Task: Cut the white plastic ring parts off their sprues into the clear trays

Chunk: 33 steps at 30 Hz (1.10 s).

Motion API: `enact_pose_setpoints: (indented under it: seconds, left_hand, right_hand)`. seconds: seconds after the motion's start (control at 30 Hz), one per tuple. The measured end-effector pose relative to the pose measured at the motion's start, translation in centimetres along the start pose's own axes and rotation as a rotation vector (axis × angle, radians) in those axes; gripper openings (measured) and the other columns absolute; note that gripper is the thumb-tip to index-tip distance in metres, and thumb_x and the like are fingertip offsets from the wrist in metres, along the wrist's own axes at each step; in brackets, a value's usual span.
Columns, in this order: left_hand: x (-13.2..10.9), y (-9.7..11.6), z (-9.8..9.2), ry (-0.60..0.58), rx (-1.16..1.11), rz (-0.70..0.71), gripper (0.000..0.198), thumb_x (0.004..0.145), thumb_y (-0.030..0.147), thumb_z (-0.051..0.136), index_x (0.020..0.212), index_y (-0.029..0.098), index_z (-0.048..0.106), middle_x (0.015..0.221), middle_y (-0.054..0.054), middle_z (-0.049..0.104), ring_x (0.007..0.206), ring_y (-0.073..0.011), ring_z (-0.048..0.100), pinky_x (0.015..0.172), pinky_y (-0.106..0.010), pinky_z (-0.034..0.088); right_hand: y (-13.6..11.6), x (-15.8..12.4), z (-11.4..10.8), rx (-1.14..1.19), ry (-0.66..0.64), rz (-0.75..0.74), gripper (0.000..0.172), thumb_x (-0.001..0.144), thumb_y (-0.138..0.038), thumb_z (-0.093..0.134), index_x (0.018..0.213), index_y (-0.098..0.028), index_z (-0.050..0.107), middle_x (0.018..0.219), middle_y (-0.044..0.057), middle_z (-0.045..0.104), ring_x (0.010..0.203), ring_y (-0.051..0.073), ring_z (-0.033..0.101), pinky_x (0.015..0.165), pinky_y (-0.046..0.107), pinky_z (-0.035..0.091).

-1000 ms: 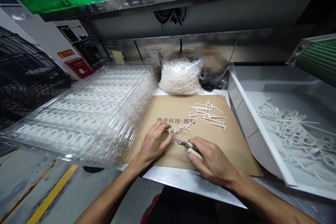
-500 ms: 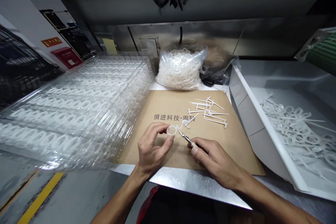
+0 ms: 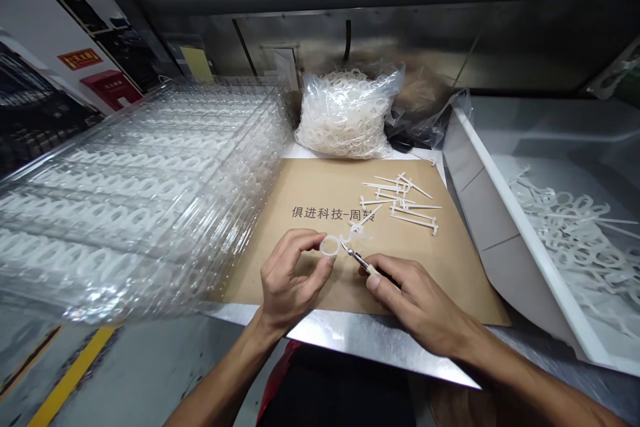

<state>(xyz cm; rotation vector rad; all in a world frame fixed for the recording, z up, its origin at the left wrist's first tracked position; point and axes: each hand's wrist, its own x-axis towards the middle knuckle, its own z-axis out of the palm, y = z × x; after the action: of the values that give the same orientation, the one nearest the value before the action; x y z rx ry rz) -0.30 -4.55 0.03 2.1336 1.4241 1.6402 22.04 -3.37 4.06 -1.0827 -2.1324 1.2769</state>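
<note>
My left hand [image 3: 295, 277] pinches a small white plastic ring [image 3: 323, 251] between thumb and fingers, above the cardboard sheet [image 3: 260, 240]. From the ring, a thin curved strip stretches right toward other white plastic. Gripped in my right hand [image 3: 417, 303] is a craft knife [image 3: 361, 261] with a slim metal tip and a pale handle. The tip is close to where ring and strip meet; whether it touches cannot be made out. Just beyond the hands lie several white plastic sprue pieces [image 3: 413, 220] on the cardboard.
Stacked clear plastic trays [image 3: 150, 173] holding rows of white rings stand on the left. A clear bag [image 3: 345, 117] full of white rings sits at the back. On the right, a white bin [image 3: 537, 247] contains loose rings and sprues. The metal table edge [image 3: 370, 347] runs nearest me.
The view has tilted down a little. The knife tip has come closer to the ring's right side, while my left hand keeps its pinch.
</note>
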Motion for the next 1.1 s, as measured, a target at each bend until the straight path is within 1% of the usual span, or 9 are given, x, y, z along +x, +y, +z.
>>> enact_pose_setpoints:
  seconds: [0.27, 0.5, 0.63, 0.83, 1.1]
  left_hand:
    - [0.11, 0.22, -0.06, -0.007, -0.008, 0.019, 0.024, 0.084, 0.011, 0.071, 0.106, 0.017, 0.065, 0.093, -0.005, 0.067, 0.088, -0.0167, 0.064, 0.076, -0.031, 0.055]
    - [0.08, 0.13, 0.02, -0.008, -0.002, 0.062, 0.027, 0.082, 0.01, 0.073, 0.107, 0.015, 0.065, 0.095, -0.006, 0.068, 0.088, -0.0168, 0.065, 0.076, -0.03, 0.055]
    - [0.03, 0.14, 0.08, -0.012, 0.015, 0.068, 0.026, 0.082, 0.012, 0.073, 0.107, 0.015, 0.065, 0.095, -0.006, 0.068, 0.087, -0.0168, 0.066, 0.076, -0.03, 0.055]
    - [0.06, 0.28, -0.06, -0.023, 0.009, 0.074, 0.027, 0.081, 0.009, 0.073, 0.107, 0.013, 0.064, 0.095, -0.007, 0.068, 0.089, -0.0159, 0.065, 0.079, -0.028, 0.054]
    - [0.02, 0.23, -0.05, -0.028, 0.005, 0.08, 0.028, 0.082, 0.009, 0.073, 0.108, 0.013, 0.064, 0.095, -0.007, 0.067, 0.089, -0.0163, 0.065, 0.078, -0.029, 0.054]
  right_hand:
    - [0.02, -0.03, 0.04, -0.012, -0.002, 0.009, 0.027, 0.104, -0.036, 0.043, 0.088, -0.019, 0.058, 0.078, -0.001, 0.061, 0.071, 0.015, 0.054, 0.066, 0.027, 0.039]
    - [-0.14, -0.05, 0.05, 0.002, -0.016, 0.035, 0.028, 0.105, -0.036, 0.041, 0.088, -0.019, 0.056, 0.078, -0.001, 0.058, 0.071, 0.014, 0.053, 0.068, 0.028, 0.038]
    - [-0.12, -0.06, 0.11, 0.002, -0.02, 0.044, 0.03, 0.105, -0.038, 0.04, 0.086, -0.019, 0.055, 0.076, -0.002, 0.056, 0.07, 0.014, 0.051, 0.067, 0.028, 0.037]
    - [-0.26, 0.01, 0.08, -0.001, -0.019, 0.053, 0.03, 0.105, -0.037, 0.04, 0.083, -0.019, 0.052, 0.074, -0.003, 0.054, 0.068, 0.014, 0.049, 0.066, 0.028, 0.035]
    - [-0.18, -0.12, 0.05, -0.001, -0.016, 0.052, 0.03, 0.104, -0.037, 0.04, 0.085, -0.019, 0.054, 0.074, -0.003, 0.054, 0.068, 0.014, 0.049, 0.066, 0.028, 0.035]
